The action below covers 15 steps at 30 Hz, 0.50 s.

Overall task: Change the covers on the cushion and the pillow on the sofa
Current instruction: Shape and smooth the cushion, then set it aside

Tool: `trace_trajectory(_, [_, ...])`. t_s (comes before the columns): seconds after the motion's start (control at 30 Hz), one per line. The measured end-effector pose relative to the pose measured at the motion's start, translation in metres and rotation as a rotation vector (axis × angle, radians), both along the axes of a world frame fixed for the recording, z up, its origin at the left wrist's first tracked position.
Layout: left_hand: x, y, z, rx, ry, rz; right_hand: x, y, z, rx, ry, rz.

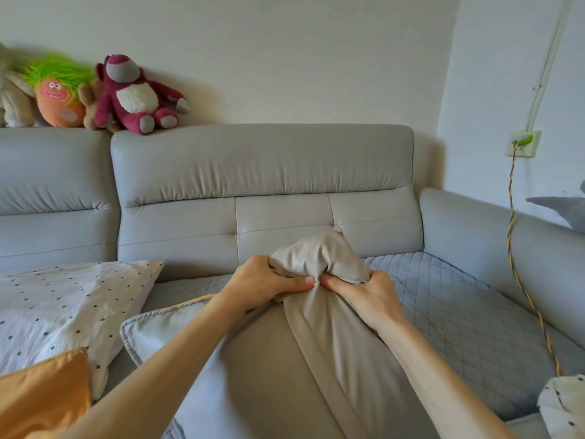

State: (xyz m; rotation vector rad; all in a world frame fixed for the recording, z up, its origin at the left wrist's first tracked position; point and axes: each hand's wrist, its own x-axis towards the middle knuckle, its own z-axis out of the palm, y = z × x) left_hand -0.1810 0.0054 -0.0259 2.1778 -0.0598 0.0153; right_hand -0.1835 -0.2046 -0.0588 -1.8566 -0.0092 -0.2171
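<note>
Both hands grip the bunched far end of a beige pillow cover (304, 359): the left hand (262, 280) and right hand (367, 296) have their fingers (297, 284) clenched on the gathered cloth, thumbs nearly touching. The cover's long axis runs from the viewer toward the grey sofa (262, 172) backrest. It lies over a light grey piped cushion (164, 331), with a polka-dot pillow (63, 299) left of that cushion.

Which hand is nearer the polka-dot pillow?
Left. The left hand grips the beige cover just right of the polka-dot pillow; the right hand grips it farther right.
</note>
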Motion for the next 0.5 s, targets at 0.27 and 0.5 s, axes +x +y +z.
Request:
trace_trajectory(0.27, [0.006, -0.004, -0.031, 0.587, -0.274, 0.193, 0.05, 0.016, 0.004, -1.03, -0.145, -0.278])
trace_trajectory(0.5, [-0.022, 0.013, -0.116, 0.639, -0.132, -0.079, 0.008, 0.03, -0.068, -1.08, 0.059, 0.285])
